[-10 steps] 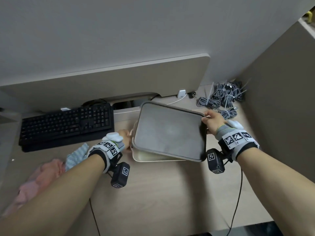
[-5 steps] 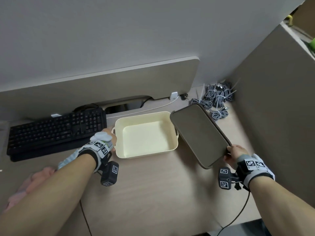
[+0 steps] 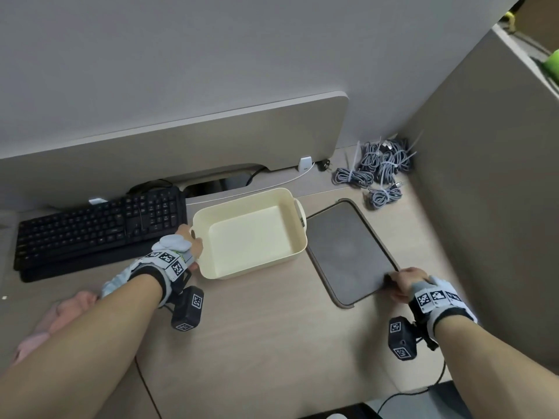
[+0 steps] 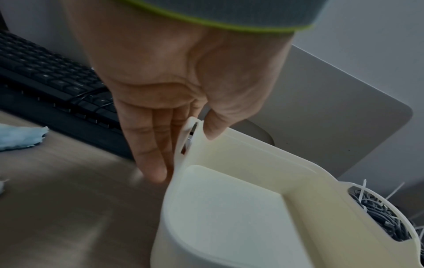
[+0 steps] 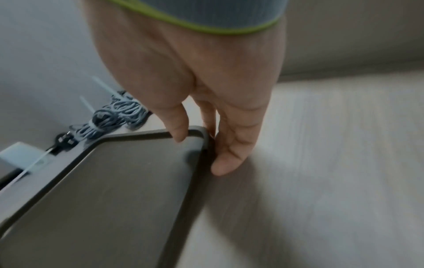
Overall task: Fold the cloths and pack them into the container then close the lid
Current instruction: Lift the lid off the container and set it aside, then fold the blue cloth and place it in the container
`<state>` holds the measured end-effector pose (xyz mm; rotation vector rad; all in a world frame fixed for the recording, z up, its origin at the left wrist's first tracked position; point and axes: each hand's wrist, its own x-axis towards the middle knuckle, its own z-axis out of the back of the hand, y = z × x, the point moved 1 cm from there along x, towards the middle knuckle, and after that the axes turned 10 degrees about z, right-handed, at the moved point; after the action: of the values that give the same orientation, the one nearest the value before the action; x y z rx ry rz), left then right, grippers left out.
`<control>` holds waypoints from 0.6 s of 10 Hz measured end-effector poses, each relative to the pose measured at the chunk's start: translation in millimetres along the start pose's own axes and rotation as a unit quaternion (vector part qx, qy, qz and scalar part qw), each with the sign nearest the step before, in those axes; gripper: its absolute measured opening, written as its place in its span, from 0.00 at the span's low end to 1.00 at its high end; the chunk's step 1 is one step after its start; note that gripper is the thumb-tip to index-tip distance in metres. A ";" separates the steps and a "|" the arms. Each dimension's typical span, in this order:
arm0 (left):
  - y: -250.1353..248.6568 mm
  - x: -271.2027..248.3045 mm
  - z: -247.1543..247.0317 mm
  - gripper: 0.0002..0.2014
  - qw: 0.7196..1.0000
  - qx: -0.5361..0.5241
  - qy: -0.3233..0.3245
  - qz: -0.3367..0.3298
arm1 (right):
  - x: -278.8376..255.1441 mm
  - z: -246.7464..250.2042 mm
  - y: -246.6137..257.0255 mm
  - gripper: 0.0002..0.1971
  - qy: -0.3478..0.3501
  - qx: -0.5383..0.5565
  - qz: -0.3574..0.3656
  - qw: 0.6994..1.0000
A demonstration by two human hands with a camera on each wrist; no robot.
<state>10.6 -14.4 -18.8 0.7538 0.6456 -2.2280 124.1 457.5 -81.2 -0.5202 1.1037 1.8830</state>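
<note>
The cream container (image 3: 257, 269) stands open and empty mid-desk. My left hand (image 3: 193, 246) grips its left handle (image 4: 188, 137), thumb on the rim and fingers (image 4: 151, 156) down the outside. The dark grey lid (image 3: 348, 252) lies flat on the desk just right of the container. My right hand (image 3: 396, 282) pinches the lid's near right corner (image 5: 197, 132), thumb on top and fingers (image 5: 227, 159) at the edge. A pink cloth (image 3: 72, 309) and a light blue cloth (image 3: 118, 279) lie at the left, mostly hidden by my left forearm; the blue cloth (image 4: 20, 137) shows in the left wrist view.
A black keyboard (image 3: 96, 225) lies left of the container. Tied grey cable bundles (image 3: 378, 167) sit in the back right corner. A beige partition (image 3: 484, 222) walls the right side and a low panel (image 3: 181, 146) the back.
My right hand lifted the lid off the container, swung it to the right and laid it flat on the desk. My left hand stayed on the container's handle.
</note>
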 end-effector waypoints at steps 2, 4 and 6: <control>-0.3 -14.9 -3.6 0.14 0.999 -0.025 -0.028 -0.001 | 17.9 3.8 3.4 0.24 -0.013 -0.220 0.025 0.975; 20.5 -5.2 -9.3 0.17 1.000 -0.019 -0.008 0.000 | 17.8 -5.1 45.4 0.21 -0.006 -0.182 0.094 0.979; 24.5 -15.2 -7.6 0.12 0.996 -0.076 0.037 -0.012 | -19.9 -40.7 104.3 0.13 0.058 -0.161 0.228 0.958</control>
<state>40.2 -18.5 -19.5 0.7578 0.8547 -2.1530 44.2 389.4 -37.5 -0.5993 1.0590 2.4898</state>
